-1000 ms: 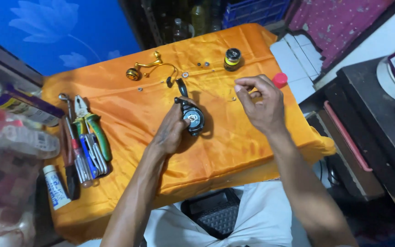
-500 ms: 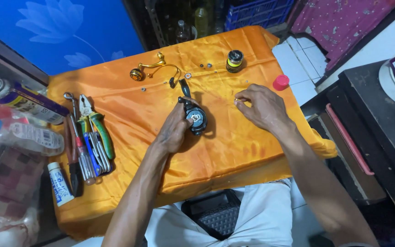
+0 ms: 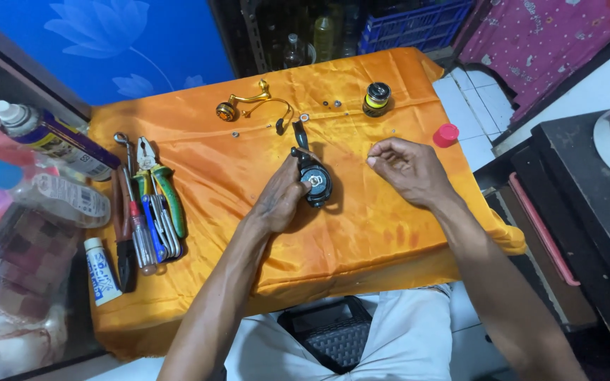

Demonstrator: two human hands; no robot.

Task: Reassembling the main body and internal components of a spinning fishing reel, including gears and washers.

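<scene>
Orange satin-like cloth (image 3: 361,233) covers the small table, and at the centre of the frame lies a black fishing reel body (image 3: 312,176). The left hand (image 3: 280,201) is curled around its lower left side, fingers wrapped and gripping it against the cloth. The right hand (image 3: 407,169), just right of the reel and apart from it, has thumb and forefinger pinched together; whether a small part sits between them cannot be told. Above, near the upper centre, rest a gold reel handle (image 3: 248,106), a few tiny washers (image 3: 305,118) and a black and yellow spool (image 3: 377,97). Pliers and screwdrivers (image 3: 148,204) lie at the left edge, a red cap (image 3: 446,134) at the right.
</scene>
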